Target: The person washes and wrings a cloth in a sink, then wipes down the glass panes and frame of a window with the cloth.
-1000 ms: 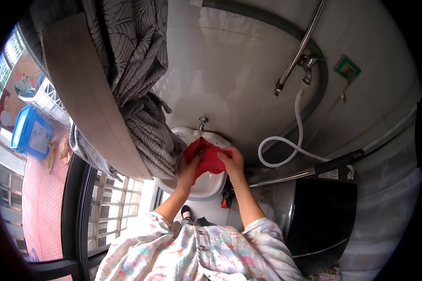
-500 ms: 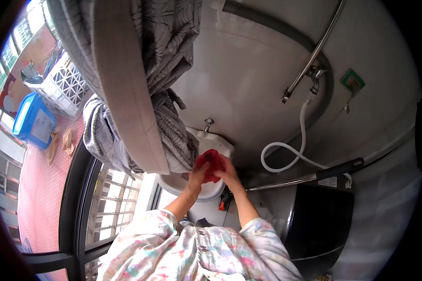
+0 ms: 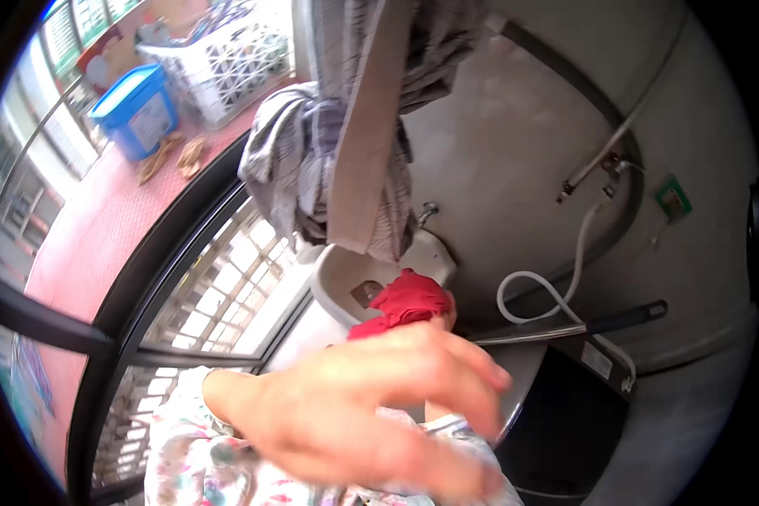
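My left hand [image 3: 371, 401] is raised close to the camera, blurred, with its fingers apart and nothing in it. Behind it, my right hand [image 3: 450, 314] shows only in part and grips a bunched red cloth [image 3: 409, 297]. The cloth is over the front right of a white washbasin [image 3: 327, 282], and my left hand covers part of the view below it. A small brownish item [image 3: 365, 293], whose kind I cannot make out, is in the basin. The tap [image 3: 428, 211] is on the wall behind.
Grey patterned fabric [image 3: 291, 160] hangs over the basin's left side. A white basket [image 3: 228, 76] and blue tub [image 3: 139, 114] stand on the pink ledge [image 3: 101, 232]. At right are a looped white hose [image 3: 531, 278], a black-handled pole [image 3: 624, 318] and a dark-fronted appliance [image 3: 565, 413].
My left hand has left the red cloth and come up toward the camera. The cloth stays in my right hand. The view has turned left, so the surroundings appear shifted right.
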Tool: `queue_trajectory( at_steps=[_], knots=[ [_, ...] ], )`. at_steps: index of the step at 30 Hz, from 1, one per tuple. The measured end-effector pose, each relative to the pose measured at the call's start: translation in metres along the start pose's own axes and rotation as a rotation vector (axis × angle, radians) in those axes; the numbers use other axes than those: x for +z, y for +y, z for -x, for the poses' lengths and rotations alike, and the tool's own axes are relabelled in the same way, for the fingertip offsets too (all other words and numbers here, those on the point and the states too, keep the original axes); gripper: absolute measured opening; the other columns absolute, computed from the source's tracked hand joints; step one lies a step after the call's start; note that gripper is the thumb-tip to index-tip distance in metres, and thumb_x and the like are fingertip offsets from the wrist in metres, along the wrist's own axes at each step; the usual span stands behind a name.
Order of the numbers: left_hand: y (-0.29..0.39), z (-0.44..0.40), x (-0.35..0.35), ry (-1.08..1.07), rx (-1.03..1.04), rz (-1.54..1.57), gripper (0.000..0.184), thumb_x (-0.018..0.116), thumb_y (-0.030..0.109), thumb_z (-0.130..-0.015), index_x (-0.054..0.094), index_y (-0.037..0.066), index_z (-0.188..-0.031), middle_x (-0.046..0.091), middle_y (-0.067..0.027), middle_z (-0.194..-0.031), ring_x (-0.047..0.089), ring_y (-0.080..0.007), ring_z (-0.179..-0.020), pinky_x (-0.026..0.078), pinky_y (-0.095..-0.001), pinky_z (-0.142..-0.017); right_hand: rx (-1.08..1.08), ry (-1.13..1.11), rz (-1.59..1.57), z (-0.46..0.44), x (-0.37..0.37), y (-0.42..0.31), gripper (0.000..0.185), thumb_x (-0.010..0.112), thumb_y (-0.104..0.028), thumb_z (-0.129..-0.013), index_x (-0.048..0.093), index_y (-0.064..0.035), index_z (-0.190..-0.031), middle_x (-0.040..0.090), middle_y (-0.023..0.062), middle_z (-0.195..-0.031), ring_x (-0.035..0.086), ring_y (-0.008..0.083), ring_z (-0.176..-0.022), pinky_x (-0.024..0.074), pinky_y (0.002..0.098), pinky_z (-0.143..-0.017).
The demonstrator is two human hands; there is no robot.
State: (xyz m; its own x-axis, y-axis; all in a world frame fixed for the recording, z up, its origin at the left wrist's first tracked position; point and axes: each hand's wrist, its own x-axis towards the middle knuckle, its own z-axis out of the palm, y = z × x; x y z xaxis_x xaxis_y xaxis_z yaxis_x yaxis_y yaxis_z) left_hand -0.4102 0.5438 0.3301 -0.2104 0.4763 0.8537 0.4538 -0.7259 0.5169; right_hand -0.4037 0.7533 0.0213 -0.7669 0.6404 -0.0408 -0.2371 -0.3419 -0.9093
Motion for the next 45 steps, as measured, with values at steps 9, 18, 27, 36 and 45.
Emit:
queue_trajectory(
  at_steps=[9,18,27,36,45],
  knots=[
    [0.077,0.017,0.043,0.365,0.295,-0.163,0.041,0.044,-0.011,-0.085,0.073,0.018,-0.084,0.06,-0.0121,-0.081,0.056,-0.0281,-0.087,0.051,-0.0324,-0.069,0.22,-0.174,-0.002,0.051,0.024,0.026,0.016,0.056,-0.011,-0.082,0.057,-0.0045,-0.097,0.057,0.0023,-0.093,0.056,0.014,-0.086,0.0467,0.0283,-0.079],
    [0.175,0.048,0.081,0.551,0.289,-0.616,0.022,0.054,0.006,-0.084,0.071,0.02,-0.082,0.058,-0.0048,-0.083,0.053,-0.023,-0.089,0.047,-0.0327,-0.07,0.356,-0.571,-0.063,0.107,0.107,0.022,0.019,0.055,-0.015,-0.086,0.057,-0.0036,-0.102,0.061,0.0048,-0.097,0.06,0.0148,-0.084,0.0505,0.0288,-0.075],
    [0.306,0.114,0.155,0.841,0.342,-1.064,0.007,0.065,0.024,-0.084,0.069,0.022,-0.079,0.055,0.0024,-0.085,0.05,-0.018,-0.092,0.043,-0.0331,-0.072,0.433,-1.035,-0.126,0.243,0.217,0.022,0.02,0.054,-0.011,-0.091,0.052,-0.0016,-0.108,0.061,0.0083,-0.102,0.062,0.0155,-0.088,0.0524,0.0285,-0.074],
    [0.402,0.258,0.15,0.767,0.393,-1.923,0.014,0.065,0.014,-0.081,0.06,0.01,-0.094,0.053,-0.0018,-0.091,0.054,-0.0203,-0.087,0.049,-0.0326,-0.07,0.02,-0.95,-0.52,0.383,0.33,-0.028,0.048,0.067,-0.01,-0.082,0.045,-0.0023,-0.123,0.055,0.0106,-0.117,0.056,0.0189,-0.106,0.0492,0.0308,-0.089],
    [0.38,0.39,0.144,1.596,-0.375,-1.575,0.021,0.058,-0.005,-0.075,0.065,0.002,-0.094,0.059,-0.0084,-0.092,0.058,-0.0168,-0.082,0.049,-0.0264,-0.07,-1.398,-0.965,0.755,0.409,0.404,0.054,0.056,0.06,-0.02,-0.085,0.039,-0.004,-0.136,0.042,0.022,-0.135,0.041,0.0408,-0.123,0.0325,0.0471,-0.102]
  ],
)
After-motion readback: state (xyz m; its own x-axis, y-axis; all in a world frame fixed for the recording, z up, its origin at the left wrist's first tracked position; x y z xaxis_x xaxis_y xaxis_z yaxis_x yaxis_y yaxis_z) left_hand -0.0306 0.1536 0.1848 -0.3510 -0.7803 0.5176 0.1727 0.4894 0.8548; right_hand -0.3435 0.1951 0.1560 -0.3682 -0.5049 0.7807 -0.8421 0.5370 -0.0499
